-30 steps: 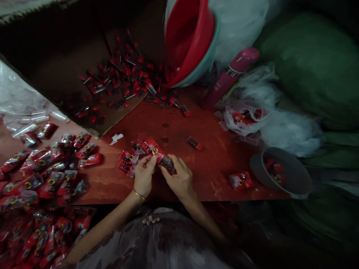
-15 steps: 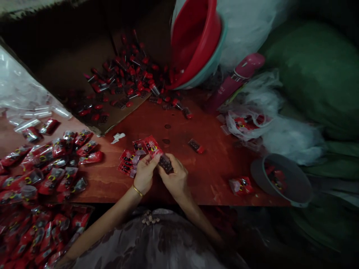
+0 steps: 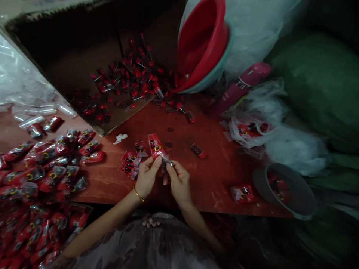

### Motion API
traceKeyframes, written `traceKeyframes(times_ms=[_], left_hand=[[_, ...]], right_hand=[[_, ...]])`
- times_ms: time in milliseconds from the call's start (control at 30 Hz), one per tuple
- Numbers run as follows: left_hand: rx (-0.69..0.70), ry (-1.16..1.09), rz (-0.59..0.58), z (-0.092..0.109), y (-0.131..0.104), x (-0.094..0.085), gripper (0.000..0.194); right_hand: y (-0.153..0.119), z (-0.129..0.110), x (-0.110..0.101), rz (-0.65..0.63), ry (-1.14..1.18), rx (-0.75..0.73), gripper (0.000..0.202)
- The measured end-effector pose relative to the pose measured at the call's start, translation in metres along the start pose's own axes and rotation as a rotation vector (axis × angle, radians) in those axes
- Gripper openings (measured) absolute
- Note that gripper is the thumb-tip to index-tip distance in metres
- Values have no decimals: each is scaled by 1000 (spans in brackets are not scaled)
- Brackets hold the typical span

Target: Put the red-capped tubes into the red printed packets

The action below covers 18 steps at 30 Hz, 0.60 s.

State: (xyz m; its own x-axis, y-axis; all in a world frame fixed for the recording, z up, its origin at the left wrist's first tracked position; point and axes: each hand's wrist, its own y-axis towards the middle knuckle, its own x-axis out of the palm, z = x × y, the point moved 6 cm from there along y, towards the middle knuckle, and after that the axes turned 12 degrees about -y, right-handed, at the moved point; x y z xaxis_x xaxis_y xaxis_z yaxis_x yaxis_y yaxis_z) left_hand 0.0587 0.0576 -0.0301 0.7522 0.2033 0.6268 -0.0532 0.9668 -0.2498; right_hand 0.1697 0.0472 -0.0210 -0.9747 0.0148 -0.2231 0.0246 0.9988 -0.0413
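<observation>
The left arm (image 3: 109, 222) and the right arm (image 3: 200, 228) are slanting forward and inward, forearms showing bare. The left hand (image 3: 147, 175) is pinching, its thumb extending forward over curled fingers. Just beside it, the right hand (image 3: 180, 183) is pinching too, its thumb pointing forward and inward.

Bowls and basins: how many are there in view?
3: a red basin and a teal basin, nested and tilted beside the cardboard box, and a grey bowl right of the right hand. Others may be hidden.
</observation>
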Motion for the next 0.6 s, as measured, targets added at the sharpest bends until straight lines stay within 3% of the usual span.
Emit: traceKeyframes(times_ms=[267, 433, 600], left_hand=[[100, 68, 28, 17, 6, -5, 38], [127, 198, 4, 25, -4, 4, 30], [86, 120, -9, 23, -2, 3, 29]], right_hand=[[-3, -1, 1, 43, -43, -26, 23], [-4, 0, 0, 98, -42, -12, 24], [-3, 5, 1, 37, 69, -5, 23]])
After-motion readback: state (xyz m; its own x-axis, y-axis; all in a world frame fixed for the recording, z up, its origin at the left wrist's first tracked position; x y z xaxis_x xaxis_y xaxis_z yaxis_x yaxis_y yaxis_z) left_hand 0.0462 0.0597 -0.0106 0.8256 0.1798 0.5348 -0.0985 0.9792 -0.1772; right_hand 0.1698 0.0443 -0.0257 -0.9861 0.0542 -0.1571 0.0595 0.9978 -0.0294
